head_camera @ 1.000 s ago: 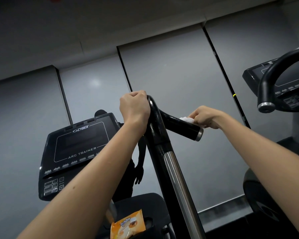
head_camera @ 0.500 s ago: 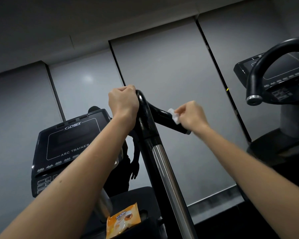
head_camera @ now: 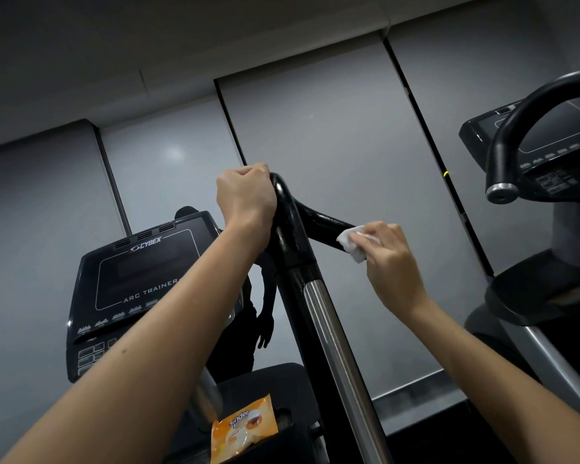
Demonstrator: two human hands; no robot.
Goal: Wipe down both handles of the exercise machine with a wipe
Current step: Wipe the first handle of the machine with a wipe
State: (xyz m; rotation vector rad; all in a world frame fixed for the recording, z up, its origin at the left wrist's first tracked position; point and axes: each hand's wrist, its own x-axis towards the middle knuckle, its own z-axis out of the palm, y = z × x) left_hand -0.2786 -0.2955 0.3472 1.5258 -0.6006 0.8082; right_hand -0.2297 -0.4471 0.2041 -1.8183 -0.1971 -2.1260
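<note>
Right grip (head_camera: 390,259) pinches wipe (head_camera: 350,244) against handle (head_camera: 322,222), on its side branch; left grip (head_camera: 245,195) clamped round the top bend. Wipe looks soft, limp, light: best wrapped round the stiff bar.

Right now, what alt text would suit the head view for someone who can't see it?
A person's right hand holds a white wipe against a black machine handle, while the left hand grips the handle's top bend. Behind are a dark console marked Arc Trainer and, lower down, an orange packet.
</note>
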